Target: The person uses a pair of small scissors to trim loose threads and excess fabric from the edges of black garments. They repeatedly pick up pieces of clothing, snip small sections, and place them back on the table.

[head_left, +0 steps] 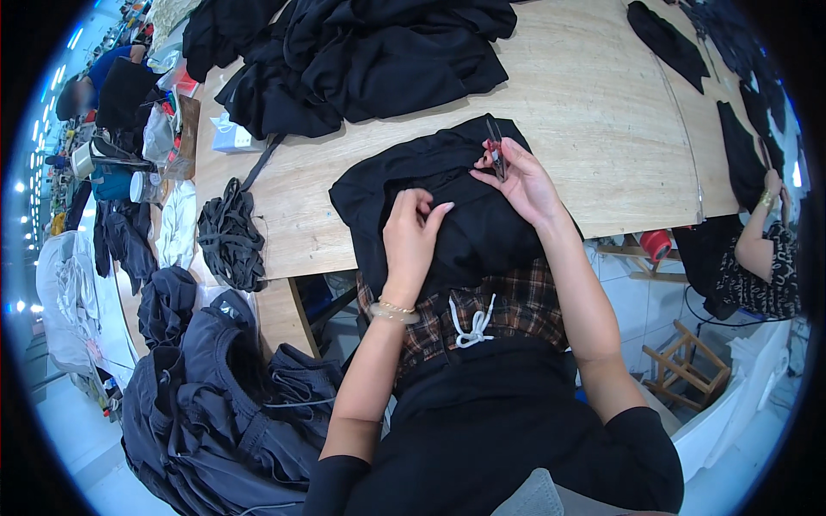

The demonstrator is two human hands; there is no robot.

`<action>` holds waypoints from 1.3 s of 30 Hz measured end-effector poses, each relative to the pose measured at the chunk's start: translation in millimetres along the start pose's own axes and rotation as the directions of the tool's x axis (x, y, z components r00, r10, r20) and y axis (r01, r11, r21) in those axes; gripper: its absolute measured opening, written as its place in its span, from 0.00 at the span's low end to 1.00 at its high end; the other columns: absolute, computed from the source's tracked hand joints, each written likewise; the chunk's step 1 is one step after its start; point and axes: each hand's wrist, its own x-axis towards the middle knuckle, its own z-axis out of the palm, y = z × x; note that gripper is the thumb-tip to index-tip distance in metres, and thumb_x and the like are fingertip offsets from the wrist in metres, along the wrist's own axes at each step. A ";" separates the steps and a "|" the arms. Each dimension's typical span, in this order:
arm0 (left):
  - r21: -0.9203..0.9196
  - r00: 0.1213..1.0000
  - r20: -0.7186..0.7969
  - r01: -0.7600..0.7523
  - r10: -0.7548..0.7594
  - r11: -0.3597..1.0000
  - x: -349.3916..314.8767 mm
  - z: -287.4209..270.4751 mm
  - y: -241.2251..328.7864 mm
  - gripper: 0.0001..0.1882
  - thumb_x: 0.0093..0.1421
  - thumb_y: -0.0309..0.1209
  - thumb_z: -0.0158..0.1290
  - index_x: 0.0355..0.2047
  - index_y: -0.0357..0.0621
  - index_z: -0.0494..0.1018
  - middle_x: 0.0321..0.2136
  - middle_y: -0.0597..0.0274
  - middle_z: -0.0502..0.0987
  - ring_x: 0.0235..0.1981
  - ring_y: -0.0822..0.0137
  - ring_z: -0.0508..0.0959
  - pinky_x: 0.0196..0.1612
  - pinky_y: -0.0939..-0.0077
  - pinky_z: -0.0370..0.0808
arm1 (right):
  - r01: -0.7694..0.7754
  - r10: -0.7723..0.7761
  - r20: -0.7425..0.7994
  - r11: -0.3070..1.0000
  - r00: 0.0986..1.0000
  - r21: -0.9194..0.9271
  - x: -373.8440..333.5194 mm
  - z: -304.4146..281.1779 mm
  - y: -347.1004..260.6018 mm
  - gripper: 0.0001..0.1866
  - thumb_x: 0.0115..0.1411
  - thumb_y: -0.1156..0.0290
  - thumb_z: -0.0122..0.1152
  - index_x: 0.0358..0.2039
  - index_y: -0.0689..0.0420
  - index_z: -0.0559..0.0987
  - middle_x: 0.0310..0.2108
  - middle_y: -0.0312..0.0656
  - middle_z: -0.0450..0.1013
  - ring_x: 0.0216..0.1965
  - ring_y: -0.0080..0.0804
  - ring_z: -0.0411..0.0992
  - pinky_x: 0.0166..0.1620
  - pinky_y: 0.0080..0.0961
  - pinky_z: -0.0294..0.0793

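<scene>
A black garment [482, 225] lies bunched at the table's front edge, partly over my lap, with a slit-like opening in its upper layer. My left hand [409, 232] rests on it beside that opening. Its fingers curl at the cloth's edge with the thumb close by; the fingertips are partly hidden. Farther right, my right hand [525, 182] holds small thread snips [496, 148] with red on them, blades pointing away from me. Thumb and forefinger of that hand also come together near the garment's far edge; any thread between them is too small to see.
Black cloth [370, 60] is heaped at the back of the wooden table [585, 112]. Left of me are a tissue box [234, 136], a bundle of dark strips [231, 236] and piled dark garments [215, 404]. Another person's arm [757, 232] works at right, near a wooden stool [687, 365].
</scene>
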 end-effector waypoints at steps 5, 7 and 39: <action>0.320 0.961 -0.098 -0.216 0.259 0.923 6.2 24.7 -12.4 0.10 0.62 0.32 0.61 0.37 0.41 0.74 0.32 0.60 0.73 0.25 0.64 0.77 0.29 0.71 0.73 | 0.011 -0.011 -0.001 0.999 1.000 -0.048 -0.1 3.4 2.3 0.12 0.70 0.62 0.57 0.45 0.58 0.77 0.35 0.37 0.77 0.44 0.31 0.78 0.56 0.39 0.76; 0.005 0.994 -0.106 -0.004 0.005 1.000 8.5 20.3 -22.8 0.11 0.62 0.32 0.61 0.40 0.42 0.73 0.32 0.60 0.73 0.26 0.65 0.77 0.30 0.71 0.74 | 0.004 -0.004 -0.002 0.999 1.000 -0.038 0.6 3.9 1.0 0.12 0.70 0.62 0.57 0.45 0.58 0.77 0.35 0.37 0.77 0.44 0.31 0.78 0.56 0.39 0.76; -0.175 0.988 0.082 0.142 -0.129 0.974 17.6 2.9 -15.8 0.07 0.67 0.28 0.54 0.40 0.41 0.67 0.31 0.51 0.77 0.28 0.52 0.80 0.35 0.63 0.77 | -0.003 0.003 -0.011 1.000 1.000 -0.007 -1.0 2.4 0.4 0.14 0.71 0.62 0.55 0.46 0.61 0.76 0.35 0.39 0.77 0.43 0.32 0.78 0.57 0.40 0.76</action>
